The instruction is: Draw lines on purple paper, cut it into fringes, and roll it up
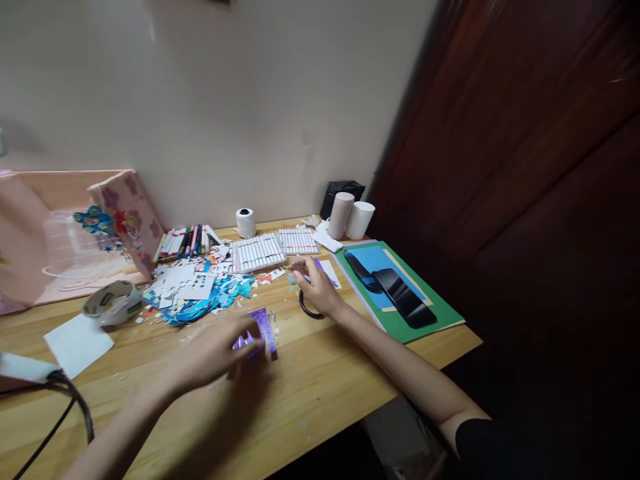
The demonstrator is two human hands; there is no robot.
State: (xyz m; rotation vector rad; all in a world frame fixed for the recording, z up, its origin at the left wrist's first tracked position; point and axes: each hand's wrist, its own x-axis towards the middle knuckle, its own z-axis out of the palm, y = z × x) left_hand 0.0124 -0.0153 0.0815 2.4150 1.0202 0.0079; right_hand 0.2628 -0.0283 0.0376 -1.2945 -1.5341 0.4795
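My left hand [225, 343] is slightly blurred, its fingers bent over a purple paper piece [263, 328] with a clear, shiny edge. Purple shows between thumb and forefinger, which look apart. My right hand [319, 288] reaches over the table farther right, thumb and forefinger apart, with nothing visible between them. Under its wrist side lies a black curved loop [306, 308], partly hidden. Just beyond that hand is a white strip [331, 273] beside another purple bit, and small blue scraps lie near its fingertips.
Marker sets [259, 252], loose pens [187, 241] and a heap of paper scraps [195, 287] lie toward the wall. A tape roll [113, 303] sits left, near a pink box [145, 227]. Green sheets [445, 313] carry a black object [405, 297]. White cylinders [360, 220] stand behind.
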